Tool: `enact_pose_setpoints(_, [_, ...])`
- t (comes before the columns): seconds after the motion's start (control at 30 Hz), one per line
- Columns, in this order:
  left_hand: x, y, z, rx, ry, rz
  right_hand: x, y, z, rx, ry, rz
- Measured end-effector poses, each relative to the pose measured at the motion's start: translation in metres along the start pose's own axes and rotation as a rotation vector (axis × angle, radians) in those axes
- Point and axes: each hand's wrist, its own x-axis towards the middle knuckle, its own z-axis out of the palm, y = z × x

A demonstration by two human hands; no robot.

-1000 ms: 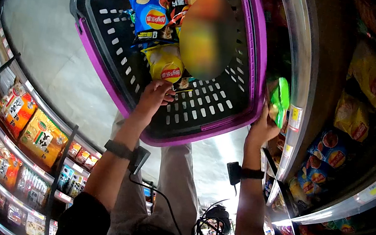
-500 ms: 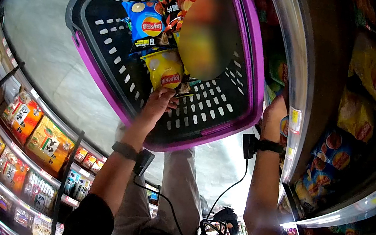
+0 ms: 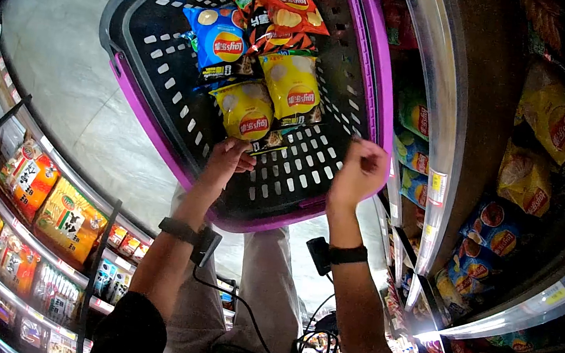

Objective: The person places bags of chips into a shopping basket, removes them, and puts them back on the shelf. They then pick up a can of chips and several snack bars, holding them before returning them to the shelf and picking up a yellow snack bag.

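My left hand [image 3: 228, 160] is at the basket's near left part, its fingers curled against the lower edge of a yellow chip bag [image 3: 245, 108]; what lies between them is hidden. Over the right rim of the black basket [image 3: 279, 201], my right hand [image 3: 356, 174] has its fingers folded in, with nothing seen in them. Inside the basket lie a second yellow bag [image 3: 290, 84], a blue bag [image 3: 217, 36] and a red bag [image 3: 293, 5], with darker packets partly hidden beneath.
Shelves with chip bags [image 3: 549, 116] rise on the right behind a clear curved edge [image 3: 452, 128]. Orange and yellow snack packs [image 3: 71, 219] fill the left shelves. A cable [image 3: 252, 317] hangs from my left wrist strap. Pale floor [image 3: 60, 66] shows at the upper left.
My right hand held a green bag beside the shelf, then reached in among the shelf goods. Now it is back over the basket rim without that bag. My left hand has barely moved.
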Motion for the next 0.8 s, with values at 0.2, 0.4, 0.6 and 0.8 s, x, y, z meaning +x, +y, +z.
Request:
enact_pose_setpoints(0.2, [-0.003, 0.010, -0.008, 0.037, 0.060, 0.030, 0.009, 0.098, 0.059, -0.032, -0.701, 0.618])
enact_pose_setpoints(0.4, [-0.016, 0.023, -0.013, -0.012, 0.046, 0.000, 0.009, 0.126, 0.068, -1.175, -0.853, -0.119])
enact_pose_setpoints(0.6, [-0.024, 0.061, -0.019, -0.106, 0.074, 0.285, -0.020, 0.114, 0.049, -0.146, -0.290, 0.239])
enact_pose_setpoints(0.8, [-0.027, 0.085, -0.012, 0.018, 0.259, 0.334, -0.063, -0.019, -0.047, -0.109, -0.624, 0.091])
